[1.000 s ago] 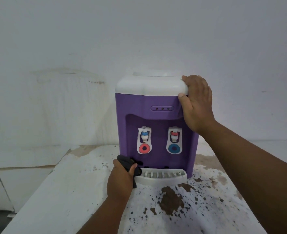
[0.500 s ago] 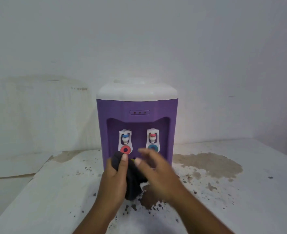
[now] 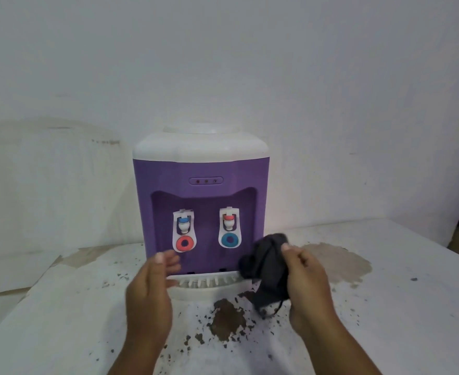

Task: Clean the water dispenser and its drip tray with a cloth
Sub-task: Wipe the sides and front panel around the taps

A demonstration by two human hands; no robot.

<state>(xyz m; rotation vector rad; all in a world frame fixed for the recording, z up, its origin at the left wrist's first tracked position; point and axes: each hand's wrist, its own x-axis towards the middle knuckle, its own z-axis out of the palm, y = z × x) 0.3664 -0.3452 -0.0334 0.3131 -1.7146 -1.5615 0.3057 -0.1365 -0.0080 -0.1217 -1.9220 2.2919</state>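
Chipped white-painted tabletop (image 3: pixel 385 307), blotched with bare brown patches, carries a purple plastic water dispenser with a white cap (image 3: pixel 201 171) against a pale wall, its white slotted drip tray (image 3: pixel 196 289) jutting from the base in front. A right hand (image 3: pixel 306 280) grips a crumpled dark grey cloth (image 3: pixel 266 263) in curled fingers, covering the tray's right end. The left hand (image 3: pixel 148 290), fingers loosely spread and motion-blurred, hides the left end; whether it touches the tray cannot be told.
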